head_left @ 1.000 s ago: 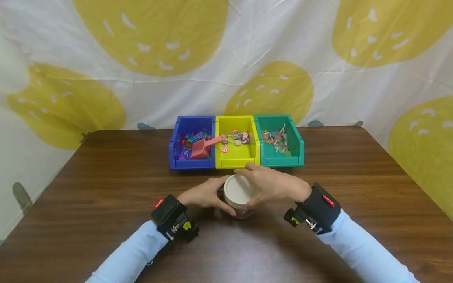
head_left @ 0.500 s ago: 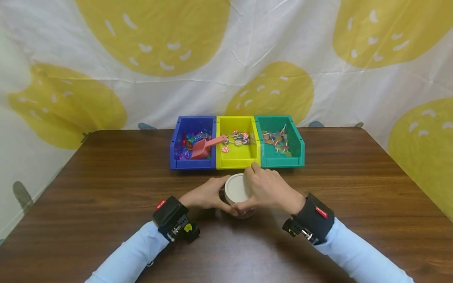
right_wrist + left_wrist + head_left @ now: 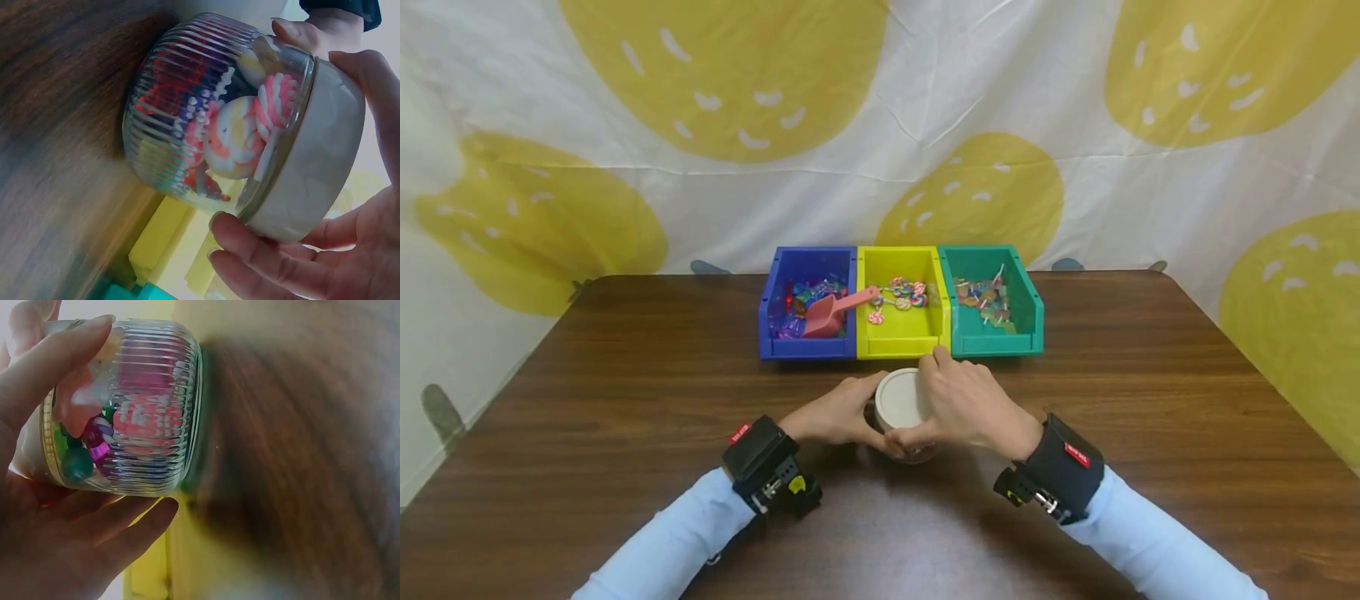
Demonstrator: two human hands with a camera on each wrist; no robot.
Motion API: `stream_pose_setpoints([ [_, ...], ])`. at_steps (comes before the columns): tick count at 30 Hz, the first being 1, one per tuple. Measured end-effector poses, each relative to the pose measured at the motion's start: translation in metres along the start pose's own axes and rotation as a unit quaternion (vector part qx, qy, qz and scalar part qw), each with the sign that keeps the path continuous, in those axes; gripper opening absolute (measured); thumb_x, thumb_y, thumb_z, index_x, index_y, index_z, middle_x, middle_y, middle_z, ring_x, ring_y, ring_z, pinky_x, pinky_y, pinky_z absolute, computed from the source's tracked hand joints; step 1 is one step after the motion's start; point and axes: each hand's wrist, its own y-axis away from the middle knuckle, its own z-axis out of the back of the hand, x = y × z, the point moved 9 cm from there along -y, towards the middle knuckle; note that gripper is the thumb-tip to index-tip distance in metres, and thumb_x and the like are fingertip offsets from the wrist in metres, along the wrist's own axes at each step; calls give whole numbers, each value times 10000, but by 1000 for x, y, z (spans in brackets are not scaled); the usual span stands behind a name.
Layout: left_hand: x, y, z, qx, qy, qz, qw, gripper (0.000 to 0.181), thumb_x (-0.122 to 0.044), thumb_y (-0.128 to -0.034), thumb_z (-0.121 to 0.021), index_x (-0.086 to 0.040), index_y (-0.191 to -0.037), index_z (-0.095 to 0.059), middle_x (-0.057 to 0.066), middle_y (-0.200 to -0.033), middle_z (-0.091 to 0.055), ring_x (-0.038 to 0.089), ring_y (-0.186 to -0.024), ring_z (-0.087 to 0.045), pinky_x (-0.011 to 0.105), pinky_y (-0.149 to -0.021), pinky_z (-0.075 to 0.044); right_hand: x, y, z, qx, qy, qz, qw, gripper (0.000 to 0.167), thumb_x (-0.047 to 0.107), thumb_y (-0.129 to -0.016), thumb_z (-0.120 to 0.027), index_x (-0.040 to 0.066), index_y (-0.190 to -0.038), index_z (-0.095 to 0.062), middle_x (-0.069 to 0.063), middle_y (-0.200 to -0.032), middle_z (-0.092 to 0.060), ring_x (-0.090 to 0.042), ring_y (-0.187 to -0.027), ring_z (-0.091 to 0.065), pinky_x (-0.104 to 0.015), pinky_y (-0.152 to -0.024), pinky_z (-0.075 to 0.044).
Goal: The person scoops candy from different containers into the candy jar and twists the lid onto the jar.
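Note:
A ribbed clear glass jar [image 3: 153, 406] stands on the table in front of the bins, full of coloured pieces and swirled lollipops [image 3: 234, 137]. On top of it sits an off-white lid [image 3: 898, 400]. My left hand [image 3: 838, 412] holds the jar from the left, thumb on the near side and fingers on the far side. From the right, my right hand [image 3: 973, 408] grips the lid's rim, thumb near and fingers far. In the right wrist view the lid [image 3: 325, 150] lies flush along the jar's mouth. Whether it is screwed tight I cannot tell.
Behind the jar stand three joined bins: blue [image 3: 808, 348], yellow [image 3: 904, 346] and green [image 3: 997, 344]. Each has small candy-like pieces inside. A pink scoop [image 3: 827, 317] lies in the blue bin, its handle over the yellow one. A patterned cloth [image 3: 820, 208] hangs behind the wooden table [image 3: 625, 400].
My right hand has turned and shifted left around the lid, its wrist dropping slightly nearer. My left hand and the jar stay in place.

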Motion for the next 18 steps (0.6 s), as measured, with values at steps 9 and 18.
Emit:
stream_pose_setpoints([
  [9,-1,2,4,623,21,10,9981,859,-368,-675,-758,-102,-1362,-317,55,-1316,-447,179,-1166,-433,374,-992,-351,-8,0,0,251,-423,-199,9986,851,770,-546,-585,64,-1021,-554,-37,-836,-521,-150,-664,-482,-228,-489,-407],
  [18,-34,-26,104,-582,-519,62,9969,430,-248,-870,-576,-13,-1221,-498,146,-1200,-543,243,-1066,-540,346,-889,-449,-31,-48,51,164,-1308,163,9911,349,270,-909,-507,-38,-1063,-562,-160,-903,-633,-243,-767,-609,-331,-684,-507],
])
